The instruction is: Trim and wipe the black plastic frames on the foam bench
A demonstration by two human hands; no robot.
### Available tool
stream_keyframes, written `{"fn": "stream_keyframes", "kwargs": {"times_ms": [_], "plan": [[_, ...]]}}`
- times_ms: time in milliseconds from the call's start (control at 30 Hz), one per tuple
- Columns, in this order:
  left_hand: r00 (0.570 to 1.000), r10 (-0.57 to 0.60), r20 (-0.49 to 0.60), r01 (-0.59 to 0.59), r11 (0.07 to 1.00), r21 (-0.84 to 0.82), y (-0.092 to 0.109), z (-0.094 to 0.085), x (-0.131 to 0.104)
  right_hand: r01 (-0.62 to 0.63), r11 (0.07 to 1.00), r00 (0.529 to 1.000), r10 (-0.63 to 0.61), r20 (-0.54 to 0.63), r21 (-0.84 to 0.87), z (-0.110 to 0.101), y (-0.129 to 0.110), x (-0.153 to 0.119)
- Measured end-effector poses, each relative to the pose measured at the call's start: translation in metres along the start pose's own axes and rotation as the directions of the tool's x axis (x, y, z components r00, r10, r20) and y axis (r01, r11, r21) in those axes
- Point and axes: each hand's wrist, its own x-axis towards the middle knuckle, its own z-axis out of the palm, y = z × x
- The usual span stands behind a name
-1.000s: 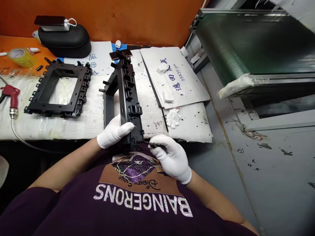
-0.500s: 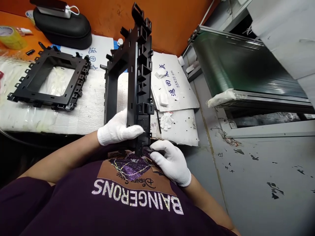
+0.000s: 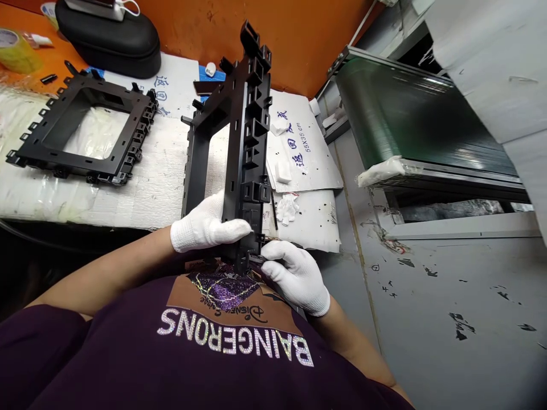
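black plastic rectangular frame with clip-lined sides [image 3: 236,159] stands steeply tilted in hand, its lower end at the near edge of the bench, close to the dark purple shirt [image 3: 128,353]. the left hand in a white knit glove [image 3: 205,225] grips it low, thumb across one side, other fingers behind. the right hand in a white knit glove [image 3: 297,276] is at the bottom corner, thumb and forefinger nearly together; what they pinch, if anything, i cannot tell. a firm left grip should stop the frame twisting, and light right-hand pressure would likely spare the thin clips [image 3: 256,191].

the white-covered workbench [image 3: 162,182] carries a second black plastic frame [image 3: 70,162], lying flat; behind it sits a black oval case [image 3: 111,48]. at right lies a white board with blue writing [image 3: 316,165]. beyond are an orange wall [image 3: 299,40] and a green conveyor belt [image 3: 410,108].
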Motion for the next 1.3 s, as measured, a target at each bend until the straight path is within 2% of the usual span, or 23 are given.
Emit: {"fn": "stream_keyframes", "kwargs": {"times_ms": [267,533,767,900,1067,1200,1300], "plan": [[1.000,-0.020,-0.015,0.021,0.996,0.081,-0.007,-0.001,-0.001,0.150,0.984,0.984,-0.140,0.106,-0.098,-0.007,0.005,0.005],[0.996,-0.012,0.084,0.007,0.998,0.063,0.000,0.004,-0.001,0.254,0.962,0.953,-0.231,0.197,-0.098,-0.015,0.003,0.015],[1.000,0.006,0.027,-0.009,0.996,0.093,-0.004,0.002,0.000,0.301,0.952,0.953,-0.299,0.056,-0.048,-0.011,0.006,0.009],[0.999,0.010,0.035,-0.013,0.996,0.085,-0.003,0.001,0.002,0.282,0.959,0.959,-0.281,0.046,-0.010,-0.010,0.009,0.005],[0.996,0.072,0.050,-0.075,0.995,0.058,-0.004,0.003,0.004,0.310,0.950,0.949,-0.312,0.045,0.037,-0.010,0.010,0.006],[0.996,0.079,0.050,-0.082,0.994,0.076,-0.007,0.004,0.005,0.358,0.933,0.933,-0.357,0.052,-0.013,-0.011,0.006,0.007],[0.996,0.070,0.061,-0.074,0.995,0.065,-0.009,0.004,0.003,0.415,0.900,0.910,-0.413,0.043,-0.132,-0.011,0.007,0.006]]}}
